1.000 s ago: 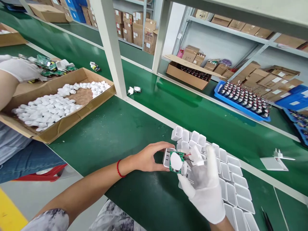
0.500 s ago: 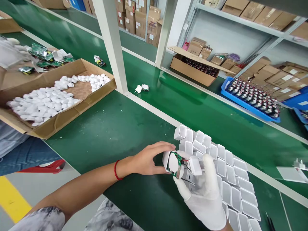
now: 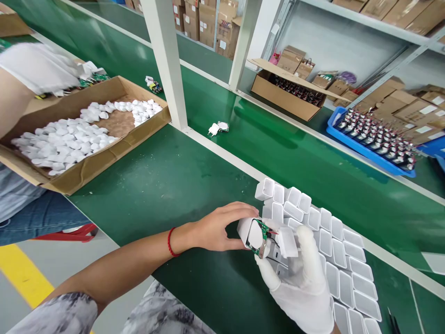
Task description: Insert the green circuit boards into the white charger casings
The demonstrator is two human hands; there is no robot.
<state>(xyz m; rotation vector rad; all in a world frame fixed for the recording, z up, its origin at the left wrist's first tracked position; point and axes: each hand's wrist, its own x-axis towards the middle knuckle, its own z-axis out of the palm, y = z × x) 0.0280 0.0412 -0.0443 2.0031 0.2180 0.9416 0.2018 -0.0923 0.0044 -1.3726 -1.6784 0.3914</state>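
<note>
My bare left hand, with a red cord at the wrist, grips a white plastic housing between thumb and fingers. In my white-gloved right hand is a green circuit board, which carries a white oval pad. The board sits at the housing's open end, partly inside it; how deep I cannot tell. Thin wires run from the board to a white plastic end cap, which lies by my right fingers. Rows of white open housings stand close beyond and to the right of my right hand.
On the left, a cardboard tray holds many white pieces; a co-worker's gloved hand is behind it. A white post rises from the bench divider. Farther back are a blue tray of parts and an open carton. Black tweezers lie at lower right.
The whole view has shifted slightly. Both my hands keep their hold, with the board and housing in nearly the same position. The co-worker's gloved hand has moved right, over the boards.
</note>
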